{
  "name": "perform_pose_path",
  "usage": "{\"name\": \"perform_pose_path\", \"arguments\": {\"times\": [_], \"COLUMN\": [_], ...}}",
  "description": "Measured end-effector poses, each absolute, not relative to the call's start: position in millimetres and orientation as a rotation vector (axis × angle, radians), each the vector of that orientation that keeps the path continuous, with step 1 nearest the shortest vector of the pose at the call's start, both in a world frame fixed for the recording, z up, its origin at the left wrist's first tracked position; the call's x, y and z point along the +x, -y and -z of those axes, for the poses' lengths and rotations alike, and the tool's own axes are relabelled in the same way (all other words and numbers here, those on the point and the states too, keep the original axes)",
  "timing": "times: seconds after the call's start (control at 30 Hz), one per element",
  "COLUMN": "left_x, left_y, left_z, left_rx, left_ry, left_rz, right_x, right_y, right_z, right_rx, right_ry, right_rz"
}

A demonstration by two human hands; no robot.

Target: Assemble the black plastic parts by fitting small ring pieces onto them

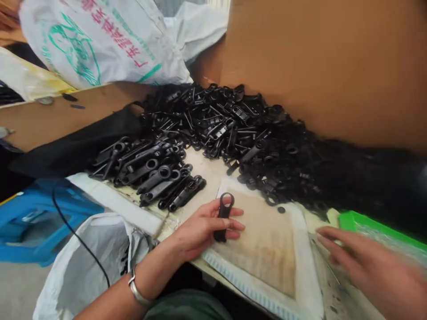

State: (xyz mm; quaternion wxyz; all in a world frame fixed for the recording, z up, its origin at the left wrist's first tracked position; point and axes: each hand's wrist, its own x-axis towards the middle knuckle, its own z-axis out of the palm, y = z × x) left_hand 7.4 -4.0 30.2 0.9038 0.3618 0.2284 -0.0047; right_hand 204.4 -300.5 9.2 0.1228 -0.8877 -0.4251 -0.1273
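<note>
Between the thumb and fingers of my left hand [207, 224] is a black plastic part with a ring at its top end [220, 234]. It stands upright over a worn tan mat [267, 249]. My right hand [360, 258] is off to the right, beside a green tray [383, 231]; it is smeared by motion, with thumb and fingers pointing left, and whether it holds anything cannot be made out. Left of the mat lies a row of similar ringed black parts [160, 178]. A small black disc [281, 210] rests at the mat's far edge.
A large heap of loose black parts [227, 120] spreads along the back against a brown cardboard wall [327, 66]. White printed sacks [100, 40] stand back left. Below the table's left side are an open white bag [83, 262], a blue stool [30, 222] and a black cable [76, 235].
</note>
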Motion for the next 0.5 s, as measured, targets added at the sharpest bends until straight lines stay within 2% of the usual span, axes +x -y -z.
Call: {"name": "perform_pose_path", "arguments": {"times": [0.27,0.5], "left_x": [-0.3,-4.9], "left_y": [12.0,10.7], "left_z": [-19.8,-20.1], "left_rx": [0.743,0.685], "left_ry": [-0.485,-0.454], "left_rz": [0.025,0.028], "right_x": [200.3,203.6], "right_y": [195.5,191.5], "right_z": [-24.9,-15.2], "right_rx": [-2.627,-2.502], "right_ry": [1.473,1.543], "right_rz": [0.3,0.424]}}
